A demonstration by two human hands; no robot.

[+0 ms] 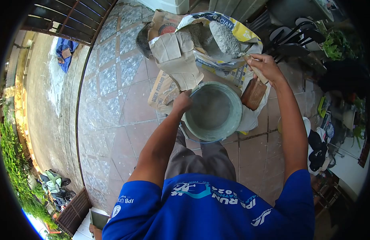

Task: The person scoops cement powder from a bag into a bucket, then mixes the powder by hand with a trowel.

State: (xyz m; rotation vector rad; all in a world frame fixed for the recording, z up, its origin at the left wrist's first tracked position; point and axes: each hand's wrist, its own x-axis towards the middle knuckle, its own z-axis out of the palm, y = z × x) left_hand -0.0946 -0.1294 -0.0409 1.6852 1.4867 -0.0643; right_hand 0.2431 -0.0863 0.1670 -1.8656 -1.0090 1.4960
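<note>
My left hand (182, 101) is closed on the rim of a grey-green bucket (235, 116), whose inside is coated with grey dust. My right hand (266, 69) grips the wooden handle of a trowel (255, 70). Grey cement powder (225, 39) is heaped over its blade, which hangs above an open cement sack (247, 33) with powder inside. Below the right hand, a brown wooden piece (253, 94) lies on the sack's edge. Torn brown paper cement bags (166, 48) spread out to the left of the sack.
Stacked dark chairs (299, 40) and potted plants (339, 44) stand on the right. A metal gate (69, 18) is at upper left, above a blue tarp (66, 52). Another person's hand (96, 232) shows at lower left, by a dark flat object (98, 221).
</note>
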